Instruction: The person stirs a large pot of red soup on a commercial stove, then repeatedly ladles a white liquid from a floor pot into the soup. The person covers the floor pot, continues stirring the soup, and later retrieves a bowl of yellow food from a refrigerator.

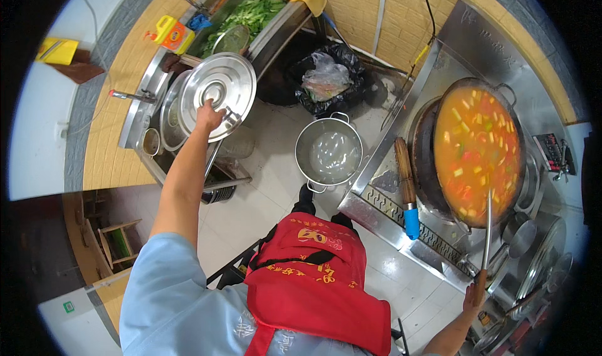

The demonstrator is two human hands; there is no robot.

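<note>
My left hand [210,116] is stretched out over the sink side, with its fingers at the centre knob of a round stainless steel lid [241,81]. The lid is tilted and partly covers a steel basin [175,132]. Down at the right, my right hand [472,297] grips the wooden handle [480,281] of a long metal-shafted ladle or spatula. Its working end is hidden in the orange-red soup [475,144], which has pale chunks and red pieces. The soup fills a large wok [439,201] on the steel stove.
A two-handled steel pot [303,168] with cloudy liquid stands on the floor by my feet. Behind it is a black-bagged bin [348,104]. A bamboo brush [405,177] lies on the stove [371,168]. Greens [254,15] fill a sink beside a yellow detergent jug [174,35].
</note>
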